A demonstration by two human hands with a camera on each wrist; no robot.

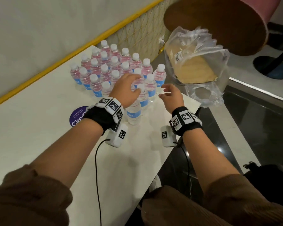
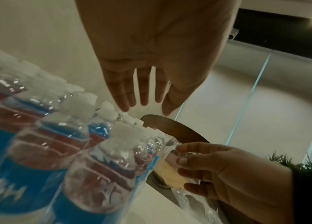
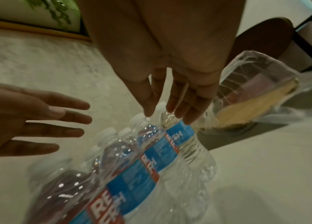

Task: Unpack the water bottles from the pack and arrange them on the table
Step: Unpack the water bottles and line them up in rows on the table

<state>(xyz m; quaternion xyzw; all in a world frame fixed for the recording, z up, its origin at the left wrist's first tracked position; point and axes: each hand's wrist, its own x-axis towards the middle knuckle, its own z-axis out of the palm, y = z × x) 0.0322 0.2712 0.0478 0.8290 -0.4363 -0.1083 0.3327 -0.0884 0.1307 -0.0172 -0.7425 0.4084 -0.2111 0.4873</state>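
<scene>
Several water bottles (image 1: 114, 66) with white caps and blue labels stand packed together on the white table (image 1: 39, 136). My left hand (image 1: 129, 88) hovers over the near caps with fingers spread and holds nothing. In the left wrist view its fingers (image 2: 141, 94) are straight above the bottles (image 2: 97, 174). My right hand (image 1: 168, 92) is open just right of the cluster, near the table's right edge. Its fingers (image 3: 180, 106) point down at the bottles (image 3: 151, 159) and grip nothing. The torn clear pack wrap (image 1: 198, 62) with a cardboard tray inside lies beyond the table's right end.
A purple round sticker (image 1: 78, 116) lies on the table by my left wrist. A yellow rail (image 1: 55, 64) runs along the table's far edge. A round wooden stool (image 1: 219, 22) stands behind the wrap. A dark glossy floor (image 1: 260, 119) lies to the right.
</scene>
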